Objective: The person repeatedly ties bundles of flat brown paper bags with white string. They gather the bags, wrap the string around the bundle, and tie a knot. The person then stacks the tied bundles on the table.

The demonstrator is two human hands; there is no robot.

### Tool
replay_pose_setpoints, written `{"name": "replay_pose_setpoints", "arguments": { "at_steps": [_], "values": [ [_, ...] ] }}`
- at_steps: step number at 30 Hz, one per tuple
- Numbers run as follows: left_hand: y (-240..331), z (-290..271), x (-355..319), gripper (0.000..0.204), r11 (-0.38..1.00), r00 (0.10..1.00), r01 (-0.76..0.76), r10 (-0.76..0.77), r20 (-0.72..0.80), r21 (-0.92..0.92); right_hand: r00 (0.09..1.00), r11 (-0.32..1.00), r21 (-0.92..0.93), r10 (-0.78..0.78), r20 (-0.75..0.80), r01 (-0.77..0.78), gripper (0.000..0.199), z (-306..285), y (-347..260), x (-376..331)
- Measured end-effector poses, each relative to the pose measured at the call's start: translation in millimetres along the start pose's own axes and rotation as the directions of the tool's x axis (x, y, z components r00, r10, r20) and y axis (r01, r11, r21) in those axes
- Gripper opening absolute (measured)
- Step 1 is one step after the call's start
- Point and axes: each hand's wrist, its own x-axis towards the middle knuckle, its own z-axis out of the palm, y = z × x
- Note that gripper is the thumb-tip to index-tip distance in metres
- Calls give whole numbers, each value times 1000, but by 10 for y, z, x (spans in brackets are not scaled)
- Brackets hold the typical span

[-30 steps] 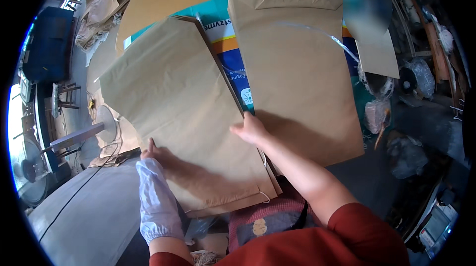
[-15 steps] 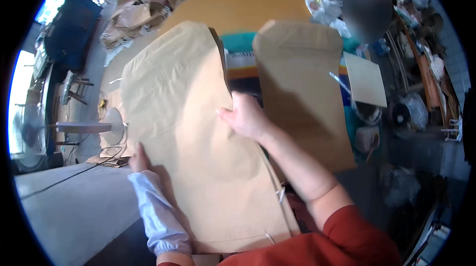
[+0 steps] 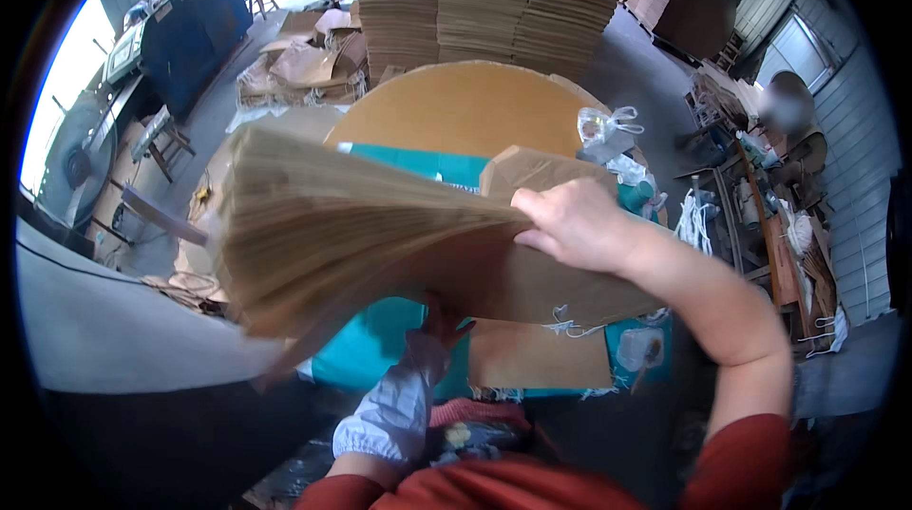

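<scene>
A thick stack of brown paper bags (image 3: 323,230) is lifted above the table and bent, its left end fanned into many layers and blurred. My right hand (image 3: 575,225) is closed on the stack's upper right edge, thumb on top. Below the stack is my left hand (image 3: 442,322), in shadow under a pale oversleeve; its fingers are mostly hidden. Another brown bag (image 3: 541,358) lies beneath on a teal printed sheet (image 3: 366,344), its far end showing behind the stack. White strings (image 3: 570,322) hang near the stack's right end.
A round tan tabletop (image 3: 456,106) extends behind the stack, with a clear plastic bag (image 3: 608,130) at its right edge. Tall piles of flat brown paper (image 3: 475,7) stand beyond. At left are a grey surface (image 3: 123,330) and a fan (image 3: 81,163); cluttered shelving (image 3: 774,216) stands right.
The stack has swung from upright before me to lying crosswise, its layers spreading at the left. My left hand went from its left edge to underneath; my right hand moved right with it.
</scene>
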Motion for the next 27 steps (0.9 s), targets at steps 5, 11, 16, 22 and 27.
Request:
{"name": "replay_pose_setpoints", "arguments": {
  "at_steps": [5, 11, 16, 22, 27],
  "values": [
    [-221, -604, -349, 57, 850, 980, -182, 200, 15, 494, 966, 969, -14, 247, 76, -247, 57, 1032, -233, -373],
    [246, 1270, -1775, 26, -346, 644, -398, 554, 527, 850, 989, 992, 95, 92, -120, -81, 32, 1209, -430, -240],
    [870, 1859, -2130, 45, -842, 591, 202, 512, 623, 501, 978, 980, 63, 192, -79, -187, 17, 1138, -736, -337],
    [1832, 1248, -2193, 16, -831, 868, 139, 364, 338, 539, 900, 907, 72, 398, 179, -416, 28, 1010, -434, -780],
    [2193, 1549, -1921, 18, -840, 964, 155, 243, 104, 519, 938, 932, 108, 339, 75, -346, 27, 923, -140, -547]
  ]
}}
